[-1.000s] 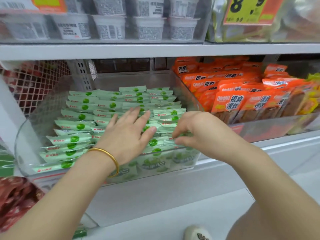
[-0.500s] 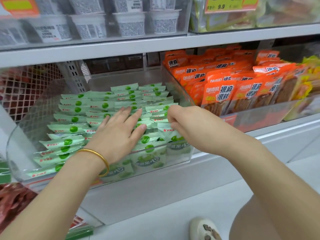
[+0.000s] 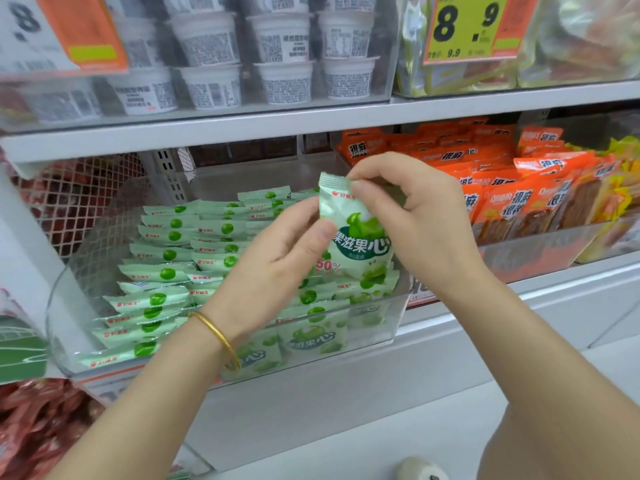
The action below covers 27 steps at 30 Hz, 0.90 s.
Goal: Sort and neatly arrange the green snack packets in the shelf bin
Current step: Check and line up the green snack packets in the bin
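Both hands are holding 1 packet (image 3: 356, 237) upright above the front right corner of the bin (image 3: 62, 323). The right hand (image 3: 415, 220) is keeping a narrow grip, pinching the top seam; the left hand (image 3: 277, 265) is gripping the left edge. To seat it well, I would be keeping the label facing front and sliding it into a gap, matching the neighbours' lean. Counting: 1 packet lifted, 2 hands, 1 bin. The packets (image 3: 166, 273) inside are lying in about 3 rows, too overlapped to total.

**Hidden or unreadable**

The left hand (image 3: 277, 268) and right hand (image 3: 415, 216) cover edges of the held green packet (image 3: 360, 237) and rows in the bin (image 3: 65, 306). The top edge crops the yellow price tag (image 3: 464, 26). Print on the white cups (image 3: 207, 46) is illegible.
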Available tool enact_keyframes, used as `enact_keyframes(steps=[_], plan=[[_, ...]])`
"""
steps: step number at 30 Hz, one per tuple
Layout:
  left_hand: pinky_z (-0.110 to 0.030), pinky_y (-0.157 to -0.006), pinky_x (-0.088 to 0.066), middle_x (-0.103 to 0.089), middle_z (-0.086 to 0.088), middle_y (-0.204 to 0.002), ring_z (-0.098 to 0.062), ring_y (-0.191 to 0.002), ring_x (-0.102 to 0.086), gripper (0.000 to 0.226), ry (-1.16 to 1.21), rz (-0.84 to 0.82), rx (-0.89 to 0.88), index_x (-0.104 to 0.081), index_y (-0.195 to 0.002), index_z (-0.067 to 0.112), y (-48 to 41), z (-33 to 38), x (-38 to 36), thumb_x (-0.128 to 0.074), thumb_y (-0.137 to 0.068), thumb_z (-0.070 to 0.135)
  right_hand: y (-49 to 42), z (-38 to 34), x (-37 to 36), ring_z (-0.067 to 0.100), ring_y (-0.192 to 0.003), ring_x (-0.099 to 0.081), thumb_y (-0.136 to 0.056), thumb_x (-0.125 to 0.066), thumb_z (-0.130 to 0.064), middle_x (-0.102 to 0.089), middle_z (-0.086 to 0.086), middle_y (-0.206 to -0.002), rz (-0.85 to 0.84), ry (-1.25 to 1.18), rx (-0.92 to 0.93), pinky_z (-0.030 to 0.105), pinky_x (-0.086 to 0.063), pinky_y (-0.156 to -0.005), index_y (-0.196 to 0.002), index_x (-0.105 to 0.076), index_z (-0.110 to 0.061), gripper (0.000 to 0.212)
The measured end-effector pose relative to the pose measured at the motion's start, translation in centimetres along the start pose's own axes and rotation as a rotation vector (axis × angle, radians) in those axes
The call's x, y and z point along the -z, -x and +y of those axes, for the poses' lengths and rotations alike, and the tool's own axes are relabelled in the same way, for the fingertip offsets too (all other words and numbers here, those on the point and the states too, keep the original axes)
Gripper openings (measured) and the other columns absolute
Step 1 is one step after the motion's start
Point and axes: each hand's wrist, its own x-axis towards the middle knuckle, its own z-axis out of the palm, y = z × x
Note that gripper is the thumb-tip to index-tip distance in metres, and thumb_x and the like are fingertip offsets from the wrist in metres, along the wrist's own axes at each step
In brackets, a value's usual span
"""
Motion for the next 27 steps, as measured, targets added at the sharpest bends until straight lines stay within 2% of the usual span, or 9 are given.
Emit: enact_keyframes(steps=[2, 4, 7, 11, 13, 15, 18, 22, 27], plan=[[-0.019, -0.079, -0.05, -0.065, 0.006, -0.117, -0.007, -0.104, -0.063, 0.039, 0.106, 0.0, 0.016, -0.05, -0.126, 0.021, -0.1, -0.3, -0.3, -0.055, -0.088, 0.021, -0.2, 0.0, -0.6, 0.003, -0.081, -0.058, -0.087, -0.06, -0.012, -0.064, -0.01, -0.082, 0.04, -0.069, -0.062, 0.018, -0.046, -0.073, -0.091, -0.069, -0.013, 0.01], [-0.021, -0.075, -0.051, -0.068, -0.002, -0.113, -0.012, -0.098, -0.066, 0.036, 0.143, 0.079, 0.045, -0.052, -0.123, 0.018, -0.3, -0.5, -0.2, -0.059, -0.089, 0.009, -0.1, 0.3, -1.2, 0.002, -0.086, -0.058, -0.086, -0.059, -0.016, -0.064, -0.01, -0.089, 0.065, -0.116, -0.129, 0.02, -0.047, -0.081, -0.099, -0.068, -0.017, 0.016], [-0.022, -0.071, -0.053, -0.071, -0.004, -0.106, -0.014, -0.092, -0.068, 0.032, 0.223, 0.217, 0.089, -0.054, -0.121, 0.013, -0.8, -0.5, 0.1, -0.056, -0.09, 0.005, 0.0, 0.8, -1.6, 0.005, -0.094, -0.058, -0.088, -0.059, -0.023, -0.058, -0.007, -0.11, 0.065, -0.223, -0.238, 0.029, -0.05, -0.086, -0.117, -0.06, -0.029, 0.03], [-0.012, -0.063, -0.049, -0.072, 0.0, -0.101, -0.004, -0.084, -0.068, 0.027, 0.3, 0.289, 0.086, -0.056, -0.117, 0.013, -1.3, -0.1, 0.2, -0.054, -0.091, 0.006, 0.4, 1.1, -1.7, 0.001, -0.111, -0.056, -0.093, -0.057, -0.021, -0.052, -0.021, -0.124, -0.081, -0.317, -0.255, 0.017, -0.046, -0.089, -0.128, -0.052, -0.034, 0.038], [-0.012, -0.066, -0.049, -0.073, 0.001, -0.1, -0.005, -0.086, -0.068, 0.027, 0.311, 0.28, 0.082, -0.056, -0.117, 0.015, -1.4, -0.2, 0.1, -0.054, -0.091, 0.007, 0.4, 1.1, -2.0, 0.004, -0.117, -0.052, -0.094, -0.054, -0.021, -0.051, -0.029, -0.123, -0.111, -0.302, -0.214, 0.018, -0.044, -0.093, -0.13, -0.05, -0.035, 0.04], [-0.012, -0.063, -0.048, -0.073, 0.004, -0.098, -0.003, -0.084, -0.068, 0.026, 0.312, 0.253, 0.081, -0.057, -0.116, 0.017, -1.5, -0.4, 0.0, -0.053, -0.091, 0.01, 0.4, 1.3, -2.2, -0.001, -0.115, -0.052, -0.092, -0.051, -0.025, -0.053, -0.026, -0.125, -0.105, -0.259, -0.194, 0.021, -0.042, -0.097, -0.132, -0.049, -0.033, 0.041], [-0.011, -0.059, -0.048, -0.073, 0.006, -0.097, -0.001, -0.082, -0.067, 0.029, 0.329, 0.193, 0.092, -0.056, -0.117, 0.02, -1.5, -0.6, 0.3, -0.055, -0.088, 0.018, 0.2, 1.5, -2.2, -0.006, -0.106, -0.051, -0.094, -0.051, -0.023, -0.055, -0.019, -0.125, -0.101, -0.286, -0.236, 0.019, -0.04, -0.094, -0.131, -0.052, -0.032, 0.038], [-0.033, -0.071, -0.058, -0.069, 0.0, -0.113, -0.016, -0.092, -0.069, 0.059, 0.309, 0.1, 0.105, -0.047, -0.13, 0.019, -1.3, -0.7, 0.6, -0.064, -0.073, 0.023, 0.1, 1.5, -2.3, -0.012, -0.118, -0.045, -0.098, -0.047, -0.017, -0.051, -0.027, -0.122, -0.083, -0.333, -0.25, 0.004, -0.033, -0.094, -0.127, -0.053, -0.03, 0.033], [-0.026, -0.065, -0.054, -0.068, 0.004, -0.114, -0.016, -0.09, -0.069, 0.058, 0.294, 0.076, 0.106, -0.046, -0.13, 0.021, -0.9, -0.8, 0.9, -0.07, -0.077, 0.018, 0.2, 1.4, -2.4, -0.011, -0.117, -0.047, -0.098, -0.045, -0.011, -0.053, -0.025, -0.121, -0.08, -0.409, -0.265, 0.005, -0.036, -0.094, -0.123, -0.054, -0.028, 0.031]])
